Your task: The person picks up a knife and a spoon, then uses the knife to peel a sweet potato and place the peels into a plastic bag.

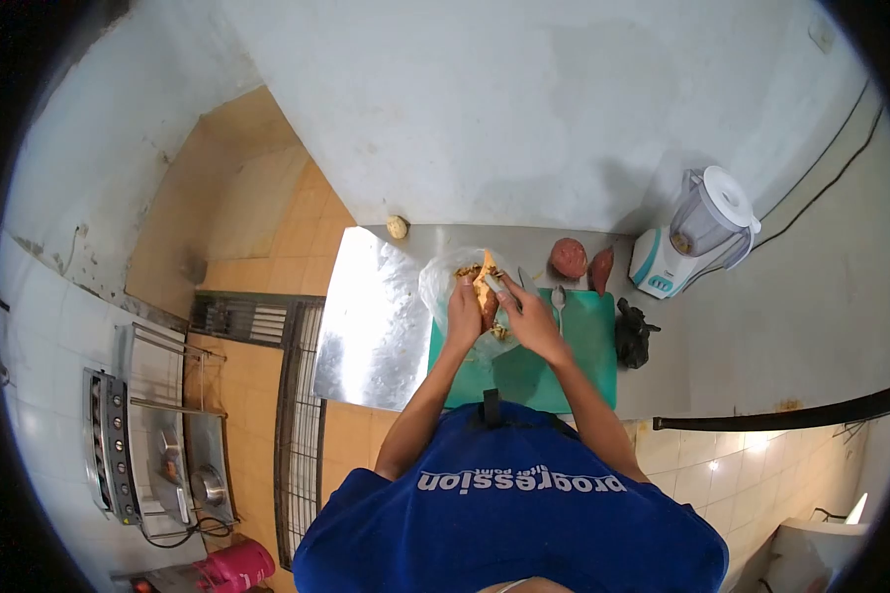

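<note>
My left hand (465, 314) is closed round a partly peeled sweet potato (489, 308), whose orange flesh shows at the upper end. My right hand (530, 318) is closed on a small peeler (496, 285) that touches the sweet potato's right side. Beneath both hands are a clear plastic bag (433, 287) with dark peelings and a green cutting board (588, 346). A spoon (559, 297) and a knife blade (528, 282) lie just right of my right hand.
On the steel table (361, 326) are a round red tuber (568, 258), a smaller one (601, 269) and a pale potato (397, 226). A blender (697, 232) and a black plastic bag (635, 334) stand right. A stove (115, 445) is far left.
</note>
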Available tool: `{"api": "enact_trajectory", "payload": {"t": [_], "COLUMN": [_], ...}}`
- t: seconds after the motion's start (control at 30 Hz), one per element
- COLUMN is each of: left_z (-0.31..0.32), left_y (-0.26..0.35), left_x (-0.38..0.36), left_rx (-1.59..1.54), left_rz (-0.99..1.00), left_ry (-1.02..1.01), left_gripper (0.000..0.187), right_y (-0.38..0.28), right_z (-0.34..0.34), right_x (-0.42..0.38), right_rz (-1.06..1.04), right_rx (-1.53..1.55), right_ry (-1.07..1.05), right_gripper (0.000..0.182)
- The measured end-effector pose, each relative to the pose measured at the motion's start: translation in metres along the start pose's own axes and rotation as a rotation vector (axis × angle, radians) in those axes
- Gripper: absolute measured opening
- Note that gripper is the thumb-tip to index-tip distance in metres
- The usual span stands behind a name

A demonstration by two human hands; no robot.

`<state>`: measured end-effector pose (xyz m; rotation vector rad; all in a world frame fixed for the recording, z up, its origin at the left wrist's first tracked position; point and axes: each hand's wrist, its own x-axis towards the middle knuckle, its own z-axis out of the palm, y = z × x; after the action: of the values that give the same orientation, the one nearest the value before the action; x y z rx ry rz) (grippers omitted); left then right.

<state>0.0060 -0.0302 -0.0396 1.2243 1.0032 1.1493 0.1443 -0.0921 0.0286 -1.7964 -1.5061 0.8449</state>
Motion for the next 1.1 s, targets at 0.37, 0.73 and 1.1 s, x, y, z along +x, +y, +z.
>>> {"api": "enact_trajectory", "payload": {"t": [0.37,0.73,1.1], "left_z": [0.004,0.014,0.013], "left_y": [0.009,0.028,0.005], "left_x": [-0.008,-0.005,-0.002], "left_rx": [0.355,0.327,0.180], "left_rz": [0.122,0.123,0.139], "left_ry": [0.065,0.061,-0.015], "left_gripper": [0.044,0.042,0.048], "right_y": [-0.010,0.015,0.035], "right_z": [-0.006,0.004,0.008], "right_x": [-0.002,0.009,0.021], "right_rz": [0.096,-0.072,-0.129], "right_rx": [-0.024,0.028,0.138], "right_ry": [-0.029,0.142,0.189], "right_gripper": [0.050,0.052,0.051]}}
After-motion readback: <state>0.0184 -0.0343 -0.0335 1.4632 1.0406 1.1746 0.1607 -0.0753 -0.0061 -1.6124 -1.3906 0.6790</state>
